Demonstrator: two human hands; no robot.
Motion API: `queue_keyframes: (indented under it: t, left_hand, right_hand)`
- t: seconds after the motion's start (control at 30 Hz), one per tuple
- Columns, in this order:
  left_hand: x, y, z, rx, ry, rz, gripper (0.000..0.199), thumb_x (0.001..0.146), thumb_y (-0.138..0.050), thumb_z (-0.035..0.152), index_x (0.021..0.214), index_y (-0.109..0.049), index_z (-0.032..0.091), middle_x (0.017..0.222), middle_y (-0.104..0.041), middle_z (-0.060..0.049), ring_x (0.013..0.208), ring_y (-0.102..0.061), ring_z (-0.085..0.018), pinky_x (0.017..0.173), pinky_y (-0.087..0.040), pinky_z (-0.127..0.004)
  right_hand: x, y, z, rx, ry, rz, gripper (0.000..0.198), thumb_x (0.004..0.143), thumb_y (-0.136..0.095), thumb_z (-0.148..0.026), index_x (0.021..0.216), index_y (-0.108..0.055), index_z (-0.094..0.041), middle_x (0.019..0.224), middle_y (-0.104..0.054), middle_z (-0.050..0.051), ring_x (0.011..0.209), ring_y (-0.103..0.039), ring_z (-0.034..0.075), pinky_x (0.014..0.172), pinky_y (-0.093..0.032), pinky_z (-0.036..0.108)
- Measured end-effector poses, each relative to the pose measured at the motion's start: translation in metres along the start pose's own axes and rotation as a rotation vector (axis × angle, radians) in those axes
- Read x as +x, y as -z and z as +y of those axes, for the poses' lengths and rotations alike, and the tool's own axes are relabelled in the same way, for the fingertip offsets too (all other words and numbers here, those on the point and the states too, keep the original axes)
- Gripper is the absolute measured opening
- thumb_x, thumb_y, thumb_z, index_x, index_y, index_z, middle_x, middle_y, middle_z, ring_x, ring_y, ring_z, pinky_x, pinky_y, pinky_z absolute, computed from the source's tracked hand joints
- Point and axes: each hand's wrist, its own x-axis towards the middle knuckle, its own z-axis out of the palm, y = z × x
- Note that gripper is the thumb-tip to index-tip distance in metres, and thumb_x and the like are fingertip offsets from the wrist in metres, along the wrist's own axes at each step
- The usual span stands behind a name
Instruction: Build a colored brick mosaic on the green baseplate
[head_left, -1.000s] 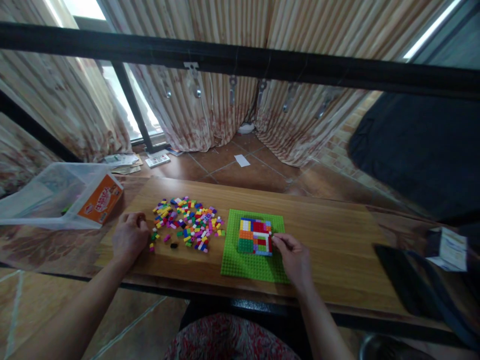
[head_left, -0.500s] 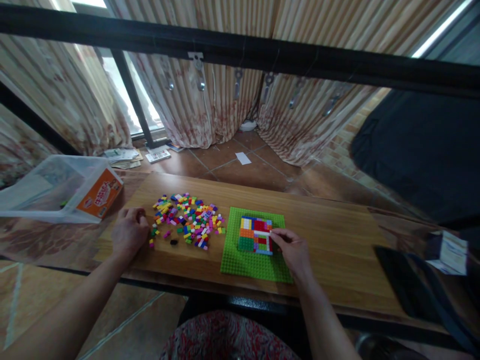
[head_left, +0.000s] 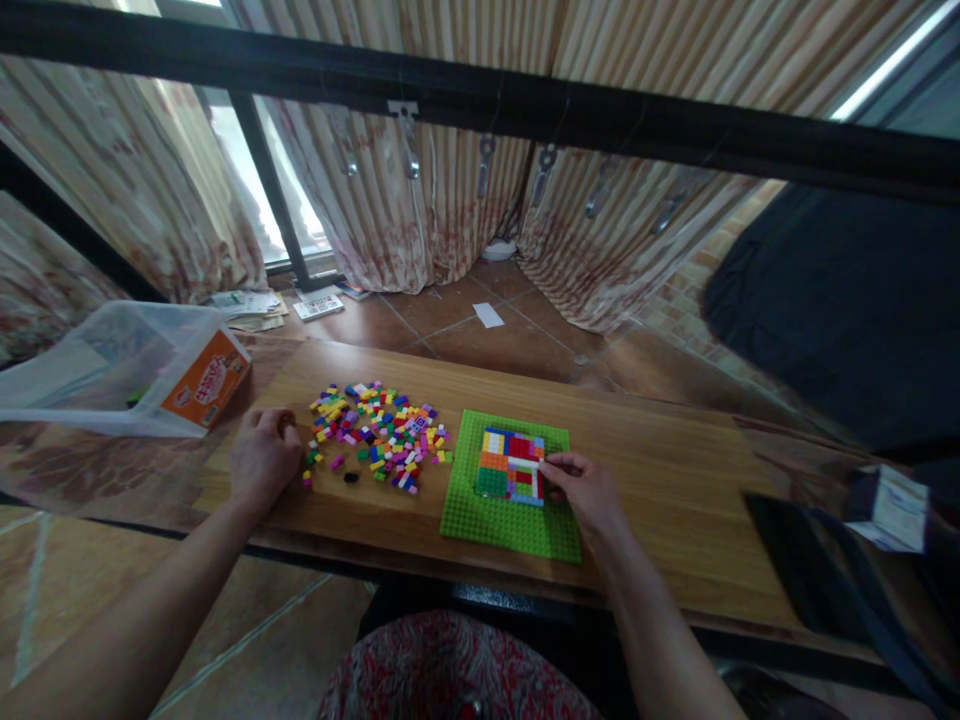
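Note:
A green studded baseplate (head_left: 501, 530) lies on the wooden table, bearing a flat patchwork of coloured building bricks (head_left: 493, 481). My right hand (head_left: 589, 488) reaches over the plate's right side, thumb and forefinger pinched at the right end of a white brick (head_left: 525, 464) in the patchwork. Its other fingers are curled beneath. At the left, my left hand (head_left: 264, 455) rests on the table with the fingers curled in; whatever they may hold is hidden. Just right of that hand spreads a pile of loose small bricks (head_left: 382, 430) in many colours.
A clear plastic bin (head_left: 112, 415) with an orange label stands at the table's left end. A dark flat object (head_left: 795, 560) and a folded white paper (head_left: 892, 510) lie at the right. A black bar (head_left: 480, 95) with hooks crosses above the wooden table (head_left: 675, 500).
The view has shifted slightly. My right hand keeps its pinch at the white brick, and my left hand stays curled beside the loose bricks.

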Motion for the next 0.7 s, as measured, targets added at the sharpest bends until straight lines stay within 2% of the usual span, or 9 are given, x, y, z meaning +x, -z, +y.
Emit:
queue_keyframes:
  t: [0.23,0.4,0.57,0.7]
  left_hand:
    - [0.001,-0.002,-0.003,-0.017,-0.025,0.011,0.033,0.087,-0.043,0.026,0.108,-0.066,0.015,0.117,-0.06,-0.015,0.099,-0.062,-0.028,0.084,-0.051,-0.04]
    - [0.002,-0.006,-0.006,-0.02,-0.032,0.017,0.032,0.087,-0.043,0.027,0.106,-0.066,0.017,0.114,-0.061,-0.013,0.096,-0.062,-0.028,0.083,-0.051,-0.039]
    - [0.001,-0.007,-0.006,-0.048,-0.034,0.039,0.029,0.086,-0.043,0.025,0.102,-0.066,0.017,0.11,-0.061,-0.012,0.096,-0.062,-0.026,0.082,-0.05,-0.036]
    - [-0.001,-0.006,-0.005,-0.058,-0.032,0.039,0.028,0.086,-0.043,0.023,0.1,-0.066,0.017,0.108,-0.062,-0.012,0.093,-0.062,-0.025,0.082,-0.049,-0.035]
  right_hand:
    - [-0.003,0.003,0.0,0.128,0.017,-0.008,0.043,0.047,-0.087,-0.045,0.074,-0.07,-0.016,0.064,-0.069,0.001,0.055,-0.061,0.012,0.051,-0.052,0.024]
    - [-0.008,0.009,0.008,0.243,0.044,0.1,0.046,0.05,-0.085,-0.054,0.071,-0.069,-0.016,0.062,-0.066,0.001,0.054,-0.058,0.011,0.052,-0.051,0.024]
    - [-0.028,-0.002,-0.003,0.109,0.188,0.161,0.039,0.063,-0.077,-0.053,0.073,-0.07,-0.017,0.065,-0.068,0.002,0.058,-0.059,0.013,0.058,-0.049,0.026]
    - [-0.059,-0.033,-0.023,-0.139,0.366,-0.002,0.03,0.08,-0.065,-0.048,0.085,-0.072,-0.019,0.08,-0.072,0.003,0.075,-0.065,0.018,0.072,-0.05,0.03]
